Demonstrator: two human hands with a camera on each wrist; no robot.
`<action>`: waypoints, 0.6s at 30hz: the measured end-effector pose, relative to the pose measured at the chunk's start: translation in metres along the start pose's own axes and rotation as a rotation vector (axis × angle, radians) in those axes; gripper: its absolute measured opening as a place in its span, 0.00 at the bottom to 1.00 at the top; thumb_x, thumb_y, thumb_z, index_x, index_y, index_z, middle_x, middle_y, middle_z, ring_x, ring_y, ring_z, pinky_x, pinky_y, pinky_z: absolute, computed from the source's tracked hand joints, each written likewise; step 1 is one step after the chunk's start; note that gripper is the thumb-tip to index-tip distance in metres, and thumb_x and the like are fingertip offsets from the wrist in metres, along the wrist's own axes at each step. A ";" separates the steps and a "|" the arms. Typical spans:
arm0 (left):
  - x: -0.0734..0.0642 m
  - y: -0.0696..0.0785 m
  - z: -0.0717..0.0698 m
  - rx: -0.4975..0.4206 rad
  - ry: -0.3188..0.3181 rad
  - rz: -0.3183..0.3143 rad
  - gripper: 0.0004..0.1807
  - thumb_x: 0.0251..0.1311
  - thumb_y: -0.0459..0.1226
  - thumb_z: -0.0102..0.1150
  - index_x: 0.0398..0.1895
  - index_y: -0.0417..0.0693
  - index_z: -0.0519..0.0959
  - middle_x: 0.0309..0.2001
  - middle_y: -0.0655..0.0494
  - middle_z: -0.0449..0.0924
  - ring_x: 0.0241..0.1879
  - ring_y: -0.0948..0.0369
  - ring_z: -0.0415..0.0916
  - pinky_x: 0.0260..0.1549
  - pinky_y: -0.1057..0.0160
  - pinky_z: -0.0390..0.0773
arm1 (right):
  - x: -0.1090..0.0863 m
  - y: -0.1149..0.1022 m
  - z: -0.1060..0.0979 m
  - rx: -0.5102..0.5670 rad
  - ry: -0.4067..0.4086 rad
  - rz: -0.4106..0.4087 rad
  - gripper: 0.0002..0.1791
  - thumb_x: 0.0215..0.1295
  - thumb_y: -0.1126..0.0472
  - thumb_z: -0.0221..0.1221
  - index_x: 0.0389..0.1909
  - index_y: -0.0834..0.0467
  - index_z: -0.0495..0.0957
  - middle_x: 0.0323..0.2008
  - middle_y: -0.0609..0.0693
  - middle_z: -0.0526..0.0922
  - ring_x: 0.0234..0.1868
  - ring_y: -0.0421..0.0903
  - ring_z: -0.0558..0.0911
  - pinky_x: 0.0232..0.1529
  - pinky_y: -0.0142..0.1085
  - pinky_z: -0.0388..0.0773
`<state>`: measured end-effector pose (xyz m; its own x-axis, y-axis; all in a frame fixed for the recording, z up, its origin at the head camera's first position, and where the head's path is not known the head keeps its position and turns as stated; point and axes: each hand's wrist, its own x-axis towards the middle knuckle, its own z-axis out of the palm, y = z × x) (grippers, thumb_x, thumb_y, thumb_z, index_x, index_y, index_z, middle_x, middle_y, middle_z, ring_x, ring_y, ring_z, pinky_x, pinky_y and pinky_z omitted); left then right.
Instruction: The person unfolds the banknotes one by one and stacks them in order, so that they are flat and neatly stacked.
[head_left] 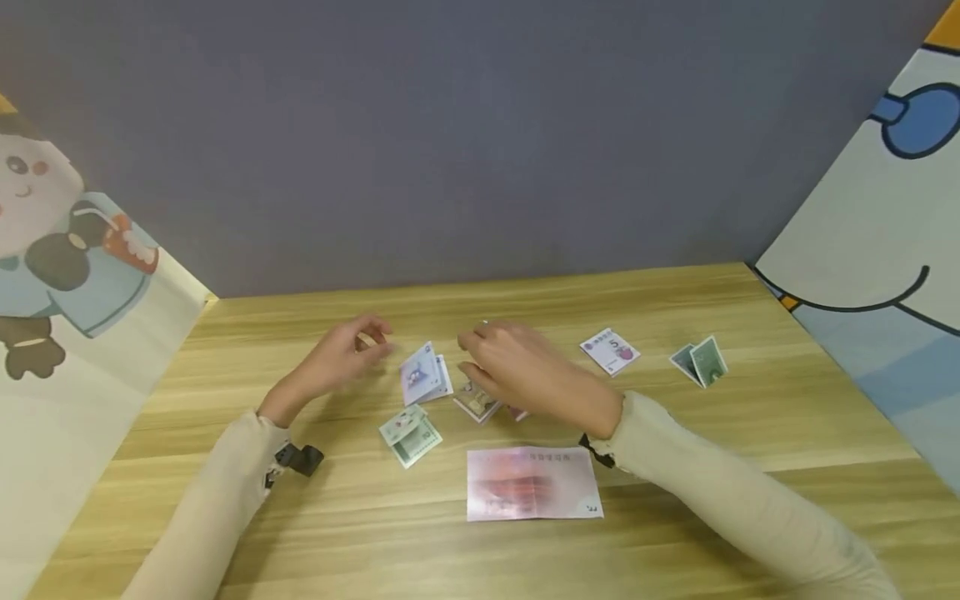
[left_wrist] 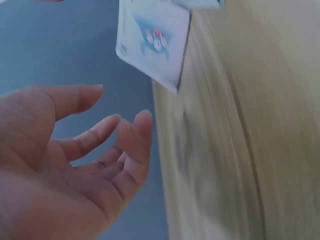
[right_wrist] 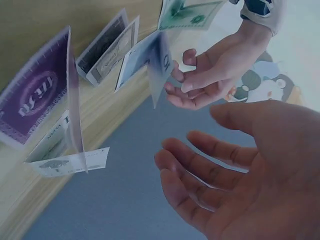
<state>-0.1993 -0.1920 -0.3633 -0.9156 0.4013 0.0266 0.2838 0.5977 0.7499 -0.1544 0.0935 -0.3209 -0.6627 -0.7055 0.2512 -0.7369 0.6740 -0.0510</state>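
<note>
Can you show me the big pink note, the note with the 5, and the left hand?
Big pink note (head_left: 535,483): head view, middle of its face.
Note with the 5 (head_left: 610,352): head view, middle of its upper side.
Left hand (head_left: 342,356): head view, middle of the hand.

The tabletop (head_left: 367,550), pale yellowish wood with long streaks of grain running across it, meets a plain dark grey wall (head_left: 465,150) along its far edge. To the left of the tabletop, a cream wall (head_left: 67,467) carries a painted round-faced cartoon animal (head_left: 56,271) in light blue, with dark paws and a red drink (head_left: 127,242); to its right, a white wall (head_left: 840,208) bears thick black outlines, a blue rounded shape (head_left: 926,121) and a light-blue area (head_left: 892,375), while soft light falls across the tabletop.
</note>
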 end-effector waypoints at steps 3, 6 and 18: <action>0.004 -0.007 -0.003 -0.009 -0.055 -0.014 0.19 0.70 0.36 0.58 0.57 0.33 0.72 0.47 0.39 0.77 0.33 0.48 0.79 0.25 0.60 0.80 | 0.016 0.002 0.006 0.027 -0.031 0.001 0.19 0.73 0.48 0.57 0.49 0.60 0.78 0.38 0.53 0.84 0.33 0.44 0.81 0.35 0.34 0.81; 0.006 -0.012 -0.001 0.020 -0.133 0.007 0.22 0.68 0.38 0.60 0.59 0.32 0.71 0.47 0.38 0.76 0.36 0.50 0.77 0.30 0.58 0.80 | 0.034 0.004 0.012 0.058 -0.082 -0.003 0.24 0.73 0.43 0.55 0.53 0.60 0.77 0.41 0.53 0.84 0.34 0.44 0.82 0.36 0.33 0.81; 0.006 -0.009 0.014 0.160 -0.246 -0.017 0.38 0.53 0.44 0.75 0.64 0.41 0.69 0.56 0.38 0.64 0.51 0.47 0.66 0.42 0.54 0.74 | 0.080 -0.005 0.049 0.169 -0.351 0.025 0.25 0.68 0.53 0.64 0.63 0.55 0.75 0.52 0.53 0.80 0.47 0.45 0.80 0.44 0.33 0.80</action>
<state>-0.2029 -0.1852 -0.3787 -0.8296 0.5348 -0.1607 0.3282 0.6998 0.6345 -0.2107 0.0231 -0.3478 -0.6642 -0.7413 -0.0969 -0.7122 0.6668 -0.2192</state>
